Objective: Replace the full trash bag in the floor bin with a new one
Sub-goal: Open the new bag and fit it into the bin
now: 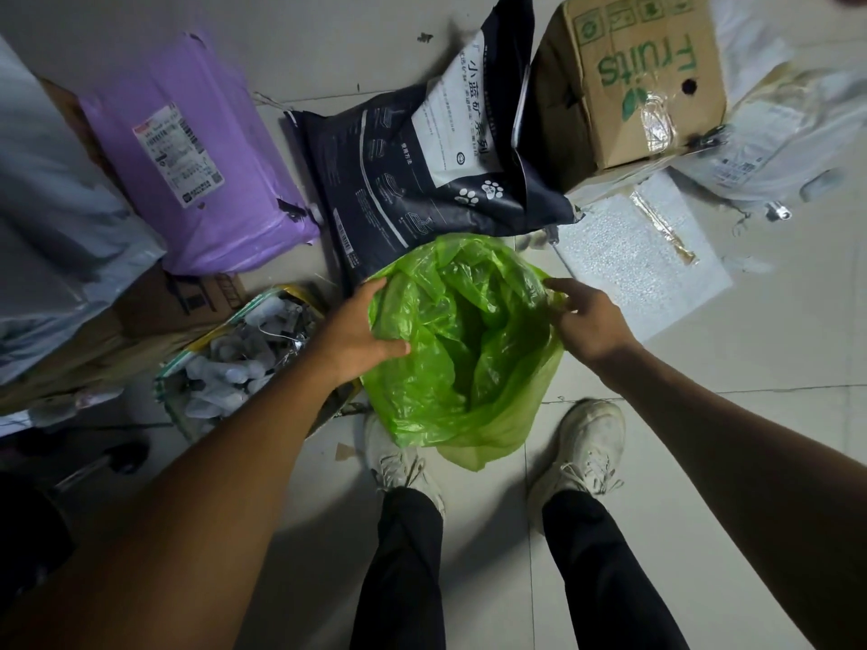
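Step in hand, by the look of it: fitting the new green trash bag (462,349), centre frame, over the bin, which is hidden beneath. Left hand (363,333) grips the bag's left rim, thumb inside. Right hand (589,321) pinches the right rim, fingers curled. Both arms reach downward. Next: stretch the mouth evenly and fold it over the bin's edge.

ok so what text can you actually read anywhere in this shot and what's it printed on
"Fruits", green letters seen upside down, on the cardboard box.
"小蓝矿系列", on the white panel of the dark paw-print bag; its smaller print is unreadable.
Shipping label on the purple parcel: too small to read.
Label on the pale parcel at right: blurred.
Brown carton by the left hand: dark marks, not legible.
Green trash bag: no text.
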The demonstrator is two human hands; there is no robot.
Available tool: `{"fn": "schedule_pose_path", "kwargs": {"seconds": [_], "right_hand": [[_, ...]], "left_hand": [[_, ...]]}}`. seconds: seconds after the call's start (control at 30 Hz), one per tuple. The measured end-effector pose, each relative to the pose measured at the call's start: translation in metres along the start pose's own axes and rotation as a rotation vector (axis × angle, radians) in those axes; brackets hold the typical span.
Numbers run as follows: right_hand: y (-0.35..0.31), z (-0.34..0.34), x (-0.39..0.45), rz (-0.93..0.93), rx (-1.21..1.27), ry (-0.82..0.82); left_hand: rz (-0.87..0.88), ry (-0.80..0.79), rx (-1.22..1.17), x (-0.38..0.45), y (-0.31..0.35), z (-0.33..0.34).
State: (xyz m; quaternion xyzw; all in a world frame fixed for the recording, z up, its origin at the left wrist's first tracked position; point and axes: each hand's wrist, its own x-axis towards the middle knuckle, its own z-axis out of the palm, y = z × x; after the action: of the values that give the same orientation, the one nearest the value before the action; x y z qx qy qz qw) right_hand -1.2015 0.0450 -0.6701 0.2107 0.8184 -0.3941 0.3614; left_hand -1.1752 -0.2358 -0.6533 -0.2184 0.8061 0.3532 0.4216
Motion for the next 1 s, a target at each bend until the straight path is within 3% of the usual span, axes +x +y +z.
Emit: {"fn": "schedule_pose_path", "kwargs": {"seconds": [0.23,0.4,0.53,0.8,1.0], "right_hand": [[0.024,0.001,-0.015,-0.038,-0.079,-0.055],[0.037,0.011,-0.024,-0.214,-0.197,-0.103],[0.044,0.006,-0.019,-0.246,-0.196,-0.232],[0.057,0.015,-0.010,-0.234,-0.550,-0.110],[0.057,0.023,-0.016,-0.138,-0.444,-0.028]], "left_hand": [[-0.028,-0.084,0.132,-0.006,-0.018,0.010],[0.037,0.035,0.387,-0.014,-0.019,0.021],[0.072,0.065,0.405,-0.013,-0.028,0.024],[0.037,0.118,0.535,-0.010,-0.030,0.024],[-0.032,0.100,0.265,-0.005,-0.037,0.028]]}}
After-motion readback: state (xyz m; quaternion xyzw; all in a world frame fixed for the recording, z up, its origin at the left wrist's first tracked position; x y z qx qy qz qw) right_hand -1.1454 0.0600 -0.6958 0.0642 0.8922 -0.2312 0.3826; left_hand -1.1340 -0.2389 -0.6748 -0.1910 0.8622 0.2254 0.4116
